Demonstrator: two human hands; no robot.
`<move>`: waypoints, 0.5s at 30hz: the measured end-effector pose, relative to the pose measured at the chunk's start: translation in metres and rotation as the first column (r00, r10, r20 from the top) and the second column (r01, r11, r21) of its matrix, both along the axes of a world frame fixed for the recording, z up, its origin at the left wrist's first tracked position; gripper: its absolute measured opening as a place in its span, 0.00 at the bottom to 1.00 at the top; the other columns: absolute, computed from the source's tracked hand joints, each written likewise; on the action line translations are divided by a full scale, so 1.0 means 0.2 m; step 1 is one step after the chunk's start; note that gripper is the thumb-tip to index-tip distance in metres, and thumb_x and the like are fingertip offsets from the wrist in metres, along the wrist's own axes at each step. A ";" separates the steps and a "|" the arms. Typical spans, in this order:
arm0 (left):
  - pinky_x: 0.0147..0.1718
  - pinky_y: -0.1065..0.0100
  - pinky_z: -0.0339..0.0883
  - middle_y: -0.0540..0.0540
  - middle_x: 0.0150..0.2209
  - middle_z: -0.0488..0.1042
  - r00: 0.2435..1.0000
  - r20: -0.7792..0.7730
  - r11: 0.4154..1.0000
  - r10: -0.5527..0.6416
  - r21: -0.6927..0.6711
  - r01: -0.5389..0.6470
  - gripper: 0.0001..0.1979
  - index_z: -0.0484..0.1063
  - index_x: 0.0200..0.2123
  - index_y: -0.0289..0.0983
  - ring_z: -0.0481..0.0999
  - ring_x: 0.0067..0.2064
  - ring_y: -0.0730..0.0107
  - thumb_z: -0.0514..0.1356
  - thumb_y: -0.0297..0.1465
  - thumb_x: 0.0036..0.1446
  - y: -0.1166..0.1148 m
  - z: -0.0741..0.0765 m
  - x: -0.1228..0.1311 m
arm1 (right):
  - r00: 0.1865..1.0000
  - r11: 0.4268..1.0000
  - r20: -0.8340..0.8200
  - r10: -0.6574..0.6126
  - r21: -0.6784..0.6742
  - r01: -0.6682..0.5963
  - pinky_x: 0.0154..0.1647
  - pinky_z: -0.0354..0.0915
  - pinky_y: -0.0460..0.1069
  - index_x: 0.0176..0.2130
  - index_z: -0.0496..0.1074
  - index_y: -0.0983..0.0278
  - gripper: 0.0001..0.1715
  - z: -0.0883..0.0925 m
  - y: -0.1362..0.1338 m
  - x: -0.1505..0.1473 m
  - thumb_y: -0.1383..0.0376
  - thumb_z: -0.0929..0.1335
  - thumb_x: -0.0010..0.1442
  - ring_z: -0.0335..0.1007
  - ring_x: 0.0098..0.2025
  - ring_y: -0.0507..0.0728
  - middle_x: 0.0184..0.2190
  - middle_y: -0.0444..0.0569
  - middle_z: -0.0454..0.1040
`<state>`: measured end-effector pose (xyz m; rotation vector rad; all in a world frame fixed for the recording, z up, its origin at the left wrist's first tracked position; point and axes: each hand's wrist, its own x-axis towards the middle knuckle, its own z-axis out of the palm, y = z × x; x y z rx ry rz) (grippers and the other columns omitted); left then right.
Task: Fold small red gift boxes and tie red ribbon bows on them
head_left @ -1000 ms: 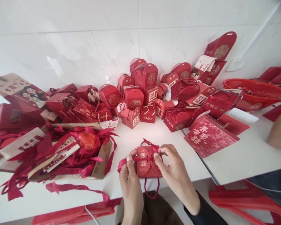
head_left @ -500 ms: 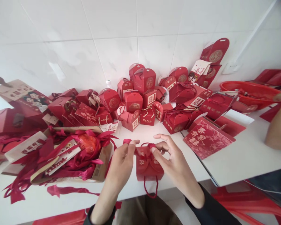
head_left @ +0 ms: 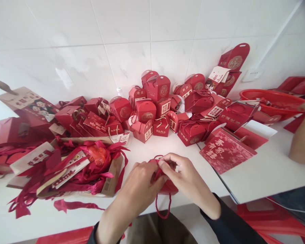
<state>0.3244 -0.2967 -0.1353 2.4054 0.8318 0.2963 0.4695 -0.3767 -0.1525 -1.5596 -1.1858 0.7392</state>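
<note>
A small red gift box [head_left: 169, 188] stands at the table's front edge, largely covered by my hands. Its twisted cord handle [head_left: 163, 216] hangs over the edge. Above the box, my left hand [head_left: 141, 181] and my right hand [head_left: 177, 169] meet, both with fingers closed on a dark red ribbon [head_left: 158, 172] at the box's top. How the ribbon runs between the fingers is hidden. Left of my hands sits an open carton [head_left: 108, 186] heaped with loose crimson ribbons [head_left: 91, 181] and some printed cards.
Many finished-looking red boxes [head_left: 145, 110] are piled against the tiled wall. A flat red bag [head_left: 225, 149] lies to the right, beyond the seam between tables. Another person's arm [head_left: 303, 135] reaches in near a red basin [head_left: 271, 101]. Red stools [head_left: 271, 220] stand below.
My left hand has moved right from beside the box to over it, bringing its ribbon end to my right hand. The hands now hide most of the box.
</note>
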 end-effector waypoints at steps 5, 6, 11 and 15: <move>0.40 0.64 0.65 0.48 0.34 0.76 0.944 0.310 0.988 0.109 -0.136 -0.069 0.10 0.73 0.33 0.41 0.75 0.39 0.63 0.57 0.37 0.64 0.00 -0.07 -0.04 | 0.991 0.990 -0.021 -0.135 -0.038 0.134 0.36 0.66 0.49 0.38 0.75 0.61 0.18 -0.03 -0.02 0.03 0.51 0.66 0.68 0.73 0.36 0.57 0.35 0.46 0.79; 0.45 0.63 0.66 0.46 0.40 0.77 0.912 0.384 0.984 0.145 -0.157 -0.090 0.09 0.73 0.32 0.41 0.76 0.44 0.62 0.58 0.37 0.64 0.00 -0.10 -0.03 | 0.989 0.989 -0.003 -0.145 -0.026 0.145 0.38 0.67 0.50 0.40 0.76 0.61 0.18 -0.04 -0.03 0.03 0.51 0.66 0.68 0.74 0.38 0.58 0.37 0.47 0.80; 0.59 0.59 0.62 0.45 0.53 0.78 0.692 0.615 0.901 0.378 -0.417 -0.122 0.16 0.68 0.22 0.39 0.74 0.58 0.58 0.62 0.35 0.61 -0.05 -0.22 0.04 | 0.914 0.966 0.319 -0.250 0.144 0.214 0.42 0.69 0.53 0.47 0.76 0.61 0.12 -0.09 -0.08 0.06 0.63 0.67 0.64 0.74 0.40 0.60 0.41 0.50 0.79; 0.48 0.64 0.69 0.47 0.37 0.80 0.604 0.660 0.878 0.446 -0.453 -0.153 0.11 0.74 0.32 0.40 0.78 0.44 0.64 0.62 0.39 0.63 -0.07 -0.27 0.10 | 0.771 0.939 0.547 -0.325 0.281 0.196 0.44 0.69 0.55 0.39 0.75 0.61 0.10 -0.11 -0.13 0.07 0.67 0.64 0.67 0.72 0.43 0.63 0.39 0.52 0.76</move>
